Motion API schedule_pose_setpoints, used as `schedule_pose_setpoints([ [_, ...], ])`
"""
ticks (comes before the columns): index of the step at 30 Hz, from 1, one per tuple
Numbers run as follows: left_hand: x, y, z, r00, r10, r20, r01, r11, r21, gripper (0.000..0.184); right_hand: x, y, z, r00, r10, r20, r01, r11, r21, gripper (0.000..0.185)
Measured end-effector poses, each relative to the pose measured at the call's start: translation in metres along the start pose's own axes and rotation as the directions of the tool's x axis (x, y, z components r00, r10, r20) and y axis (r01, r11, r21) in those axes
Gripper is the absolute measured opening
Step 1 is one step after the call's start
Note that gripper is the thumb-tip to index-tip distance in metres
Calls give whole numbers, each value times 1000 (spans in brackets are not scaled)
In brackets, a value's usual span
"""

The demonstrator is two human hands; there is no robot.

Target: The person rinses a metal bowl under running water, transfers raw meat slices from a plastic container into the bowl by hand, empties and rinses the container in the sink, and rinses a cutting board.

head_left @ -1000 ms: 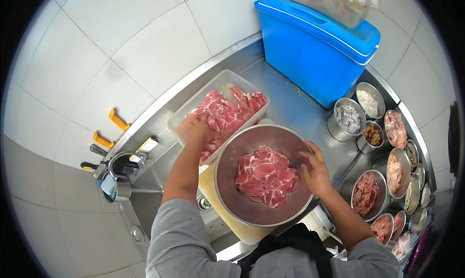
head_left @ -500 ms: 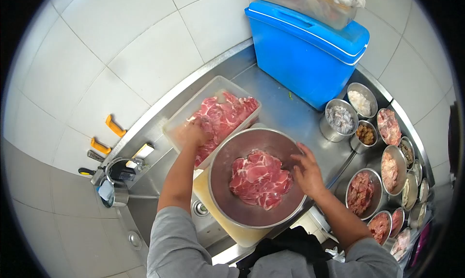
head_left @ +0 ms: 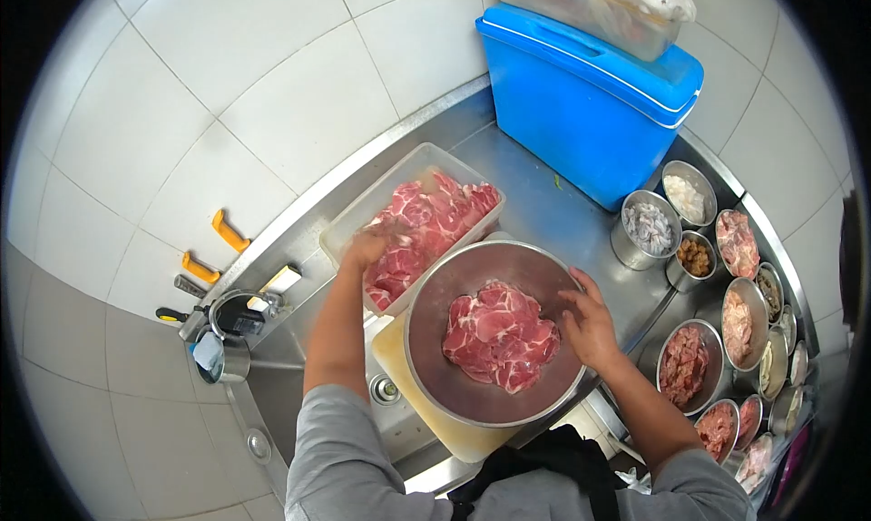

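Observation:
A large steel mixing bowl [head_left: 426, 376] sits tilted slightly toward me on a yellowed cutting board [head_left: 399, 376], with raw meat slices [head_left: 501, 338] heaped in its middle. My right hand [head_left: 592, 326] holds its right rim, fingers spread over the edge and reaching inside. Beyond the bowl, to the left, stands a clear plastic container [head_left: 349, 220] full of larger raw meat pieces [head_left: 435, 217]. My left hand [head_left: 368, 247] reaches into this container's near left part, touching the meat. Its fingers are blurred and partly hidden, so their grip is unclear.
A blue cooler box [head_left: 581, 113] stands at the back, carrying a plastic tub [head_left: 590, 17]. Several steel bowls of meat and seafood crowd the right side, including a meat bowl [head_left: 688, 362]. At left are a sink [head_left: 281, 394], a small pot [head_left: 234, 361] and yellow-handled tools [head_left: 200, 267].
The whole view has shifted slightly, so the scene sits a little further right. My left hand stays in the container's meat, and my right hand stays at the bowl's rim.

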State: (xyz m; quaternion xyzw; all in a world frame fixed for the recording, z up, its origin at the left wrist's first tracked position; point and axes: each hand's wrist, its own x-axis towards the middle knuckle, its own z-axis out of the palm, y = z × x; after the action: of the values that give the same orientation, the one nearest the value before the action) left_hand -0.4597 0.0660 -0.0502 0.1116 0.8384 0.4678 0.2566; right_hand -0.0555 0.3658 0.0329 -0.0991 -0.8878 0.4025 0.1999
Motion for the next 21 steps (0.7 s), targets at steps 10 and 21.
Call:
schedule_pose_setpoints([
  [10,-45,45,20,995,-63,-76,90,895,436,77,-3,7,2,999,-30,-21,29,999,-25,33],
  [21,-57,37,26,968,-164,191,76,913,401,57,-3,5,4,1000,16,-18,-16,999,30,32],
])
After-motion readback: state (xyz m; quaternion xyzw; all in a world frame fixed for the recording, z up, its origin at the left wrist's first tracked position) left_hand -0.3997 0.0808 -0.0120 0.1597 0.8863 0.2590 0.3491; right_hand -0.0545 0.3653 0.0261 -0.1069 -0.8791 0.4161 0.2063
